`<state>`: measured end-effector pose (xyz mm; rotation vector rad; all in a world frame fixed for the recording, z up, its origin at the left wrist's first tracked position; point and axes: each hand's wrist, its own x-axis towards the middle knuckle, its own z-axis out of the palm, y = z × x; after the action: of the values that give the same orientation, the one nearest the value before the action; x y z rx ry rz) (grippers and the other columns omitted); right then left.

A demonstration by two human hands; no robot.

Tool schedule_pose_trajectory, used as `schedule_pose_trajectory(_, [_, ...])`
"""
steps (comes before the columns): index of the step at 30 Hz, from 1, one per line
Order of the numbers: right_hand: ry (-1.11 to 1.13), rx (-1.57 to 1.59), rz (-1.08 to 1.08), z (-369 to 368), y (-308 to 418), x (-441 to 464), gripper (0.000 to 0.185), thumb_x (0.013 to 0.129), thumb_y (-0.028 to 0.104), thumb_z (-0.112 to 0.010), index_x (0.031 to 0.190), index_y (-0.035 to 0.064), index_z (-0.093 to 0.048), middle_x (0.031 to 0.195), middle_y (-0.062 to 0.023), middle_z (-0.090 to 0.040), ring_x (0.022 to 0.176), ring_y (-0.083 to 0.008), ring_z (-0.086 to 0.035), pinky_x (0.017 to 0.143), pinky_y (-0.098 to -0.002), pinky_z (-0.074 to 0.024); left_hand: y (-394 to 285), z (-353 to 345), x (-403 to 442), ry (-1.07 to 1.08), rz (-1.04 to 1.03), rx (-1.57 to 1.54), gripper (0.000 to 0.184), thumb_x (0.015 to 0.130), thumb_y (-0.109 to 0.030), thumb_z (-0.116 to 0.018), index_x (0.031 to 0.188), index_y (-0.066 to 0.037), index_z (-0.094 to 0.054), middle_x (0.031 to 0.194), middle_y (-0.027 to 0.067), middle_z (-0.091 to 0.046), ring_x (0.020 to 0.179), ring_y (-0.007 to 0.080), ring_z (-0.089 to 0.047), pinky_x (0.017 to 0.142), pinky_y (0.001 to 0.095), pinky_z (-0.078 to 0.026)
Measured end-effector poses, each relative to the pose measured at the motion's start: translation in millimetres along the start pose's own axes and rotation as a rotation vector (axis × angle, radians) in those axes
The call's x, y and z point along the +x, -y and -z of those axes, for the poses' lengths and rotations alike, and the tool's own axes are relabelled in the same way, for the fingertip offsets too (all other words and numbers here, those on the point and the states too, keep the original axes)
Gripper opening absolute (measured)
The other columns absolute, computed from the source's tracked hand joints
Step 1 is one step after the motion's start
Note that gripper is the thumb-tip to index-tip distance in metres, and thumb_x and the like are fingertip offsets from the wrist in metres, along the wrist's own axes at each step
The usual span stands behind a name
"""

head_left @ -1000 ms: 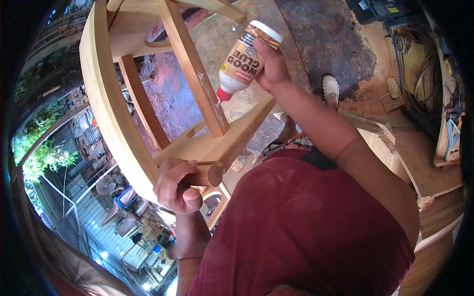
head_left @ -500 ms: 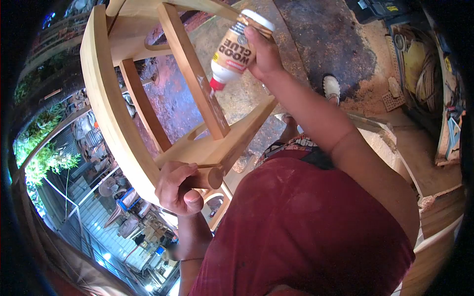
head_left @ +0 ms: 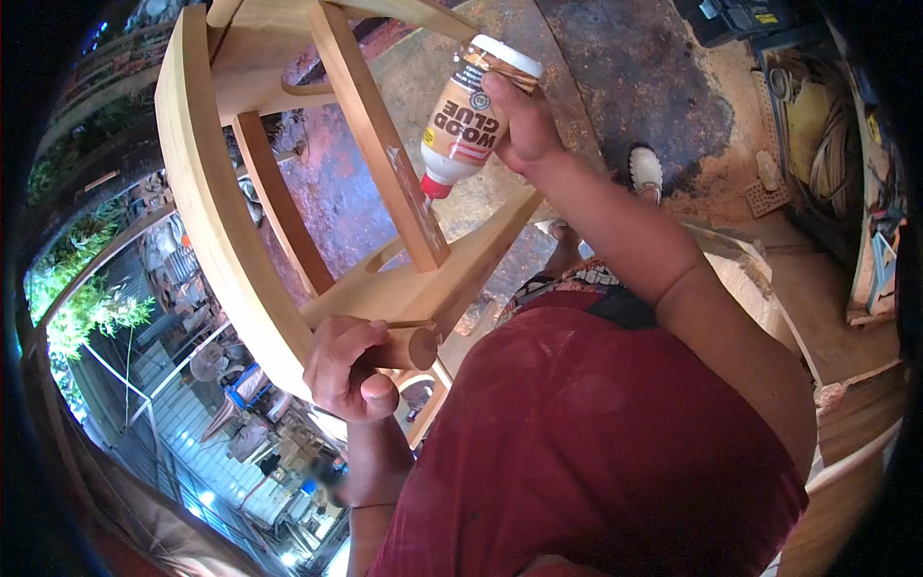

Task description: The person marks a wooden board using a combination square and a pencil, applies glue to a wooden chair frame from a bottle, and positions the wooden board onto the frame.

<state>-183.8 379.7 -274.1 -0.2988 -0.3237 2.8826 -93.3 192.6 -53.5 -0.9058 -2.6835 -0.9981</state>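
Note:
My right hand (head_left: 527,125) is wrapped round a wood glue bottle (head_left: 466,120), tilted with its red tip down. The tip is at the lower part of a brown wooden slat (head_left: 375,135), where whitish glue streaks show. That slat joins a pale curved wooden frame (head_left: 207,173), and a second brown slat (head_left: 279,207) stands to its left. My left hand (head_left: 348,370) is curled over a round-ended wooden piece (head_left: 409,348) at the near corner of the frame. Whether that piece is joined to the frame cannot be made out.
A shoe (head_left: 645,171) stands on the stained, dusty floor (head_left: 615,87). At the right are a dark case (head_left: 735,19), a perforated block (head_left: 766,197) and coiled material (head_left: 832,144). Wooden boards (head_left: 846,423) lie at the lower right. Cluttered items fill the lower left.
The glue bottle in my right hand moved up and left along the slat, then back down towards its lower end. My left hand stays almost still on the round-ended piece.

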Motion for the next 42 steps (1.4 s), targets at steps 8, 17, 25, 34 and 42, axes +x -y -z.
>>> schedule_pose_trajectory(8, [-0.038, 0.019, 0.174, 0, -12, 53, 0.028, 0.09, 0.014, -0.059, 0.117, 0.0066, -0.056, 0.098, -0.0028, -0.062, 0.085, -0.0147, -0.062, 0.075, -0.0305, -0.0535, -2, 1, -3, 0.016, 0.038, 0.009, 0.061, 0.09, -0.057, -0.052, 0.081, 0.003, -0.064, 0.062, 0.0106, -0.058, 0.055, 0.0196, -0.055, 0.049, 0.0285, -0.04])
schedule_pose_trajectory(17, [0.005, -0.032, -0.133, 3, -1, -30, 0.037, 0.086, 0.017, -0.063, 0.12, 0.0036, -0.055, 0.106, -0.0081, -0.064, 0.095, -0.0195, -0.064, 0.085, -0.0365, -0.0541, 0, 1, -3, 0.0, 0.03, -0.018, 0.061, 0.09, -0.056, -0.053, 0.082, 0.003, -0.064, 0.062, 0.0106, -0.058, 0.054, 0.0195, -0.055, 0.048, 0.0282, -0.04])
schedule_pose_trajectory(25, [0.042, -0.051, -0.155, -9, 4, -37, 0.041, 0.081, 0.014, -0.069, 0.118, 0.0012, -0.056, 0.105, -0.0091, -0.064, 0.095, -0.0196, -0.063, 0.085, -0.0357, -0.053, -2, 1, -1, -0.007, 0.031, -0.021, 0.061, 0.089, -0.056, -0.054, 0.08, 0.003, -0.065, 0.06, 0.0101, -0.057, 0.054, 0.0205, -0.055, 0.048, 0.029, -0.04])
schedule_pose_trajectory(34, [0.006, -0.09, -0.1, -3, 1, -21, 0.039, 0.088, 0.023, -0.061, 0.121, 0.0043, -0.052, 0.104, -0.0094, -0.063, 0.095, -0.0219, -0.064, 0.085, -0.0389, -0.0551, -6, 3, -2, 0.029, 0.075, 0.054, 0.067, 0.088, -0.065, -0.046, 0.08, 0.0, -0.063, 0.062, 0.0097, -0.059, 0.056, 0.0224, -0.056, 0.053, 0.0324, -0.043])
schedule_pose_trajectory(42, [0.035, 0.021, 0.046, -5, 0, 36, 0.028, 0.093, 0.019, -0.056, 0.118, 0.0069, -0.055, 0.1, -0.005, -0.063, 0.088, -0.0169, -0.063, 0.077, -0.033, -0.0544, 0, 0, 0, -0.026, -0.001, -0.018, 0.059, 0.087, -0.057, -0.056, 0.079, 0.001, -0.065, 0.058, 0.0081, -0.058, 0.05, 0.0208, -0.056, 0.047, 0.0296, -0.041])
